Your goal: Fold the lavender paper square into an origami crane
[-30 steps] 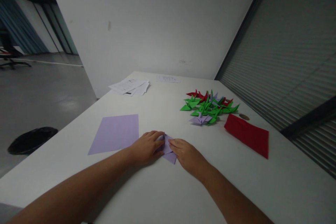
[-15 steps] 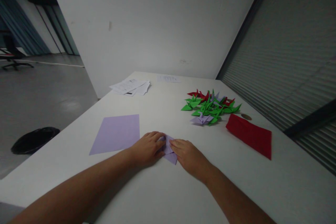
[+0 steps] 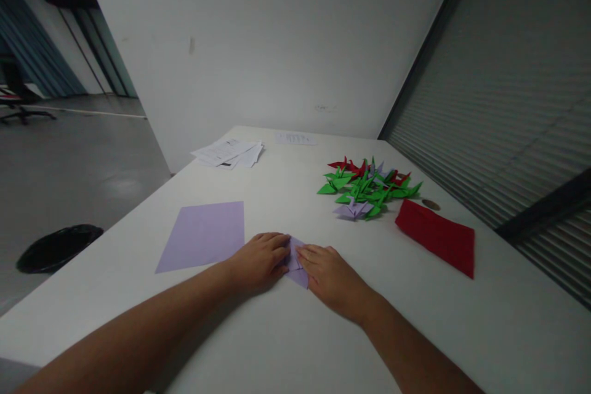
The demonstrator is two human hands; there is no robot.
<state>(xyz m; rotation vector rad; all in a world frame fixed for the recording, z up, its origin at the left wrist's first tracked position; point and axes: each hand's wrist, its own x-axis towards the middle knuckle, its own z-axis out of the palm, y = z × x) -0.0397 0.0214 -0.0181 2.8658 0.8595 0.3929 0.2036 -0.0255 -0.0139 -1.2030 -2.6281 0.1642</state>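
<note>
A small folded piece of purple origami paper lies on the white table between my hands. My left hand rests over its left side, fingers curled and pressed on the paper. From the right, my right hand bears down on the paper with its fingertips held together. Both hands cover parts of the folds. To the left of my left hand, a flat purple sheet lies unfolded.
Green, red and purple paper cranes are heaped at the right. Near them lie red paper and a dark round object. Printed papers sit at the far left of the table. A black bin stands on the floor.
My right hand's fingers have shifted slightly left on the folded paper. My left hand stays in place, and the whole view has moved a little.
</note>
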